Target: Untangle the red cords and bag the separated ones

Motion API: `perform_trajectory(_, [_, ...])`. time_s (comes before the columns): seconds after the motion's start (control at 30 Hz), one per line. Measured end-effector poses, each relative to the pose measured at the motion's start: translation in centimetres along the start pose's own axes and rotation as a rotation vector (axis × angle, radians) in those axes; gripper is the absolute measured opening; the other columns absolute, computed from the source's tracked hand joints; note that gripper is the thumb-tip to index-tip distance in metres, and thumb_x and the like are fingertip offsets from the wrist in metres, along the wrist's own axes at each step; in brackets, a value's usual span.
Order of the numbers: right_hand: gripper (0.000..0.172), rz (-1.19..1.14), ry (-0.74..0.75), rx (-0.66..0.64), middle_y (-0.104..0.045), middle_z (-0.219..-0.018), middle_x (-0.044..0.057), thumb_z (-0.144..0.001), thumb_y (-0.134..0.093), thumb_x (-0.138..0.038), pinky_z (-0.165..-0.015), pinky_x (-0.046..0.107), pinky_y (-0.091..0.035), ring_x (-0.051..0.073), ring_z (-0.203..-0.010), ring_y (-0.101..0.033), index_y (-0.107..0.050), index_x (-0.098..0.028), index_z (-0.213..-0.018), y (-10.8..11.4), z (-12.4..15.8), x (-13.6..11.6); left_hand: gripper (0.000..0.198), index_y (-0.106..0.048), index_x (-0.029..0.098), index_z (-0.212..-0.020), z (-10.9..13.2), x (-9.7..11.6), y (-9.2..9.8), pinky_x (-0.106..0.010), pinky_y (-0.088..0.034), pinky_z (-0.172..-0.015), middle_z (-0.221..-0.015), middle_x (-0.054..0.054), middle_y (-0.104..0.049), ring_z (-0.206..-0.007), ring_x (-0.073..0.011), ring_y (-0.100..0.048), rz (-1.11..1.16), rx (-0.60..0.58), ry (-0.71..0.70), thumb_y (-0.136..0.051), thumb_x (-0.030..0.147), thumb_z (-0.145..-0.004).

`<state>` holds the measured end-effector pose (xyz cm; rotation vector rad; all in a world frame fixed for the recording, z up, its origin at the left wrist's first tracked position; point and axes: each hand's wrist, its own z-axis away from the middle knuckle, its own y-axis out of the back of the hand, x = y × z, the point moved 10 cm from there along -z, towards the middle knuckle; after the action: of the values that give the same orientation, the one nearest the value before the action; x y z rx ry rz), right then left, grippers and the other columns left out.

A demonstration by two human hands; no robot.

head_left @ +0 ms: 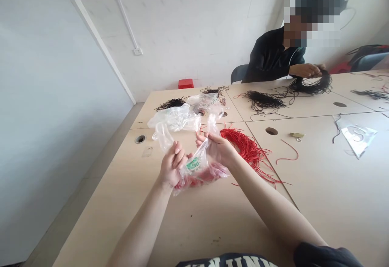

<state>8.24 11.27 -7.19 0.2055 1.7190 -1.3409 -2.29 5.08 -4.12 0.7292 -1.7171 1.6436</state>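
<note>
A long bench (194, 226) of pale laminate, built from joined sections, ran away from the person toward a white tiled wall (188, 28), with one red stool (186, 84) beyond it. At the far right sat a co-worker (270, 56) in a dark top, one hand (306, 71) on a looped bundle of black cord (311, 85). Counting that one, five black bundles lay along the far part of the bench. On the right stood a printed clear sheet (357, 137), and near it lay one loose red cord (287, 153) and a small brass-coloured fitting (297, 135).

One clear plastic bag (200, 169) with a green print hung between the person's left hand (173, 163) and right hand (214, 147), held above the bench. Its long axis ran from a bottom holding red cords (197, 181), nearest the person, up and away toward crumpled plastic (173, 119); whether that plastic was the same bag or a second one could not be told. Both hands pinched the bag's upper part, apart from each other. One large heap of red cord (246, 147) lay just beyond the right hand, which was the nearer of the two.
</note>
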Motion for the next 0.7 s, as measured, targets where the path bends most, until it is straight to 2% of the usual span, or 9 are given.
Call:
perform_trajectory(0.07, [0.021,0.186,0.058,-0.02,-0.046,-0.06,-0.004,-0.089,-0.046,-0.041,-0.07,0.031,-0.048,0.013,-0.057,-0.052,-0.046,-0.022,-0.079,-0.7,0.4,-0.3,0.029,-0.048,0.018,-0.072,-0.8,-1.2,0.1,-0.017,-0.036,-0.046,-0.039,0.013,-0.023,-0.032,-0.0036,-0.016,-0.023,0.022,0.042,-0.05,0.036,-0.095])
perform_trajectory(0.13, [0.026,0.342,0.11,-0.027,-0.029,-0.054,-0.008,-0.091,-0.042,-0.043,-0.059,0.027,-0.042,0.01,-0.047,-0.037,-0.045,-0.022,-0.077,-1.4,0.8,-0.4,0.025,-0.054,0.018,-0.085,-1.3,-2.2,-0.1,-0.016,-0.023,-0.039,-0.043,0.013,-0.026,-0.034,-0.0033,-0.014,-0.111,0.008,0.079,-0.057,0.043,-0.09])
perform_trajectory(0.17, [0.026,0.388,0.125,-0.023,-0.028,-0.054,-0.008,-0.091,-0.043,-0.042,-0.056,0.026,-0.039,0.01,-0.047,-0.033,-0.045,-0.021,-0.075,-1.6,1.1,-0.3,0.029,-0.056,0.018,-0.093,-1.4,-2.7,-0.4,-0.016,-0.023,-0.04,-0.047,0.012,-0.031,-0.035,-0.003,-0.02,-0.192,-0.018,0.099,-0.064,0.045,-0.085])
perform_trajectory(0.23, [0.02,0.465,0.151,-0.005,-0.038,-0.058,-0.005,-0.087,-0.05,-0.036,-0.053,0.024,-0.034,0.01,-0.051,-0.036,-0.047,-0.02,-0.076,-1.7,1.5,0.0,0.045,-0.059,0.018,-0.102,-1.3,-3.4,-1.2,-0.018,-0.033,-0.047,-0.057,0.008,-0.048,-0.044,-0.005,-0.04,-0.43,-0.087,0.124,-0.078,0.043,-0.07])
perform_trajectory(0.3, [0.011,0.706,0.198,0.011,-0.047,-0.065,-0.003,-0.082,-0.055,-0.029,-0.052,0.023,-0.03,0.011,-0.055,-0.041,-0.049,-0.021,-0.084,-1.8,1.8,0.1,0.053,-0.063,0.018,-0.104,-1.0,-3.9,-1.6,-0.023,-0.044,-0.062,-0.076,-0.001,-0.064,-0.068,-0.0144,-0.06,-0.705,-0.101,0.137,-0.085,0.039,-0.06])
perform_trajectory(0.37, [0.015,1.079,0.279,-0.018,-0.05,-0.067,-0.002,-0.081,-0.054,-0.024,-0.051,0.024,-0.025,0.012,-0.053,-0.038,-0.048,-0.022,-0.095,-2.6,2.3,0.0,0.05,-0.067,0.018,-0.104,-0.8,-3.9,-1.2,-0.03,-0.046,-0.08,-0.096,-0.008,-0.07,-0.096,-0.0258,-0.063,-0.905,-0.025,0.143,-0.08,0.046,-0.065])
perform_trajectory(0.47, [0.009,1.422,0.412,-0.115,-0.05,-0.07,0.0,-0.086,-0.045,-0.024,-0.053,0.026,-0.026,0.013,-0.055,-0.037,-0.044,-0.02,-0.094,-4.3,3.0,-0.4,0.05,-0.067,0.02,-0.114,-0.9,-3.1,-0.7,-0.034,-0.041,-0.097,-0.115,-0.009,-0.068,-0.119,-0.029,-0.055,-0.949,0.094,0.06,-0.053,0.058,-0.085])
perform_trajectory(0.57, [0.017,1.309,0.469,-0.156,-0.052,-0.078,0.002,-0.087,-0.05,-0.029,-0.06,0.027,-0.033,0.015,-0.064,-0.045,-0.043,-0.02,-0.099,-5.0,3.2,-1.5,0.057,-0.065,0.017,-0.119,-1.3,-2.3,-0.5,-0.035,-0.041,-0.098,-0.115,-0.01,-0.069,-0.118,-0.0271,-0.056,-0.794,0.15,-0.05,-0.036,0.059,-0.093])
perform_trajectory(0.7, [0.029,0.775,0.3,0.085,-0.046,-0.067,-0.004,-0.093,-0.042,-0.049,-0.053,0.024,-0.035,0.012,-0.056,-0.043,-0.043,-0.022,-0.103,-1.1,1.9,-2.1,0.051,-0.053,0.025,-0.135,-1.0,-2.0,-1.3,-0.028,-0.048,-0.079,-0.11,-0.007,-0.069,-0.094,-0.0195,-0.063,-0.534,0.1,-0.105,-0.043,0.053,-0.093])
